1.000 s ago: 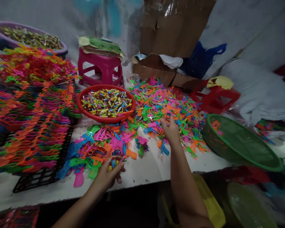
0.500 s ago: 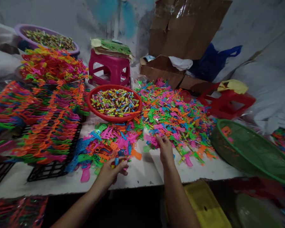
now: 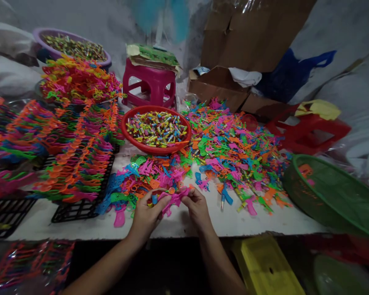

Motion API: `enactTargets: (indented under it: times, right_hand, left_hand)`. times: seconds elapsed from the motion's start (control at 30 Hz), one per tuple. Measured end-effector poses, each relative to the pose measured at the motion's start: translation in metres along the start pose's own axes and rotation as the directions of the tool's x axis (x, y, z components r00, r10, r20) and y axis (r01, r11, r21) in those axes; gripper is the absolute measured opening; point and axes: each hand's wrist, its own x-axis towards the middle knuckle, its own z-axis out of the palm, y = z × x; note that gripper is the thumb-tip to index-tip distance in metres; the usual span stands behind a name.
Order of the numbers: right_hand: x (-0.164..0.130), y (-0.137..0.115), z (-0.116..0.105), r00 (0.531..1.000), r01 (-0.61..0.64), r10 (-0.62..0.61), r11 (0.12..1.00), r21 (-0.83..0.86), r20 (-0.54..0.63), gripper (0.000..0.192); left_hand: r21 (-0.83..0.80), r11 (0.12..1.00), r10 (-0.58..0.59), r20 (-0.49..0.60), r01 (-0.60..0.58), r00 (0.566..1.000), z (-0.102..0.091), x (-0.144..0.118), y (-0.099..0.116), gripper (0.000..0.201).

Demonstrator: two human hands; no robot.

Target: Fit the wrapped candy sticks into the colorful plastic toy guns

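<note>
My left hand (image 3: 147,215) and my right hand (image 3: 197,205) meet near the front edge of the white table (image 3: 203,223). Between them is a pink plastic toy piece (image 3: 174,199), pinched at its right end by my right hand. My left hand also holds small coloured tubes, one of them blue (image 3: 154,199). Just beyond the hands lies a big heap of small plastic toy pieces (image 3: 230,151) in pink, green, orange and blue. A red bowl (image 3: 156,148) full of small coloured tubes stands behind the heap.
Rows of stacked toy pieces (image 3: 74,155) lie on black trays (image 3: 80,209) at left. A green mesh basket (image 3: 329,192) sits at right, a pink stool (image 3: 149,86), cardboard boxes (image 3: 221,82) and a red stool (image 3: 307,131) behind. A yellow container (image 3: 264,266) stands below the table edge.
My right hand drew back from the heap toward the table's front edge, bringing a pink piece to my left hand. The camera view shifted slightly left.
</note>
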Motion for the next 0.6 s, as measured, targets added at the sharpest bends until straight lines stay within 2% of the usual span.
enactTargets:
  times: [0.1, 0.23, 0.37, 0.47, 0.6]
  right_hand:
    - [-0.001, -0.001, -0.003, 1.000, 0.002, -0.002, 1.000, -0.013, 0.001, 0.022]
    - [0.000, 0.001, -0.011, 0.998, 0.028, -0.028, 1.000, -0.014, -0.061, 0.024]
    - [-0.001, -0.001, -0.016, 0.995, 0.057, -0.057, 0.998, -0.001, -0.087, 0.025]
    - [-0.004, -0.005, -0.018, 0.996, 0.060, -0.060, 0.998, 0.006, -0.065, 0.027]
    - [-0.008, -0.011, -0.022, 0.996, 0.094, -0.095, 0.995, -0.036, -0.003, 0.023]
  left_hand:
    - [0.045, 0.999, 0.027, -0.007, -0.026, 1.000, 0.000, 0.001, 0.001, 0.033]
    - [0.098, 0.993, 0.075, -0.034, -0.071, 0.997, -0.001, 0.004, 0.004, 0.030]
    - [0.126, 0.990, 0.060, 0.013, -0.061, 0.998, -0.002, 0.002, 0.005, 0.028]
    - [0.173, 0.981, 0.085, 0.043, -0.091, 0.995, -0.002, -0.002, 0.007, 0.023]
    - [0.267, 0.942, 0.189, 0.073, -0.202, 0.979, -0.004, -0.006, 0.009, 0.014]
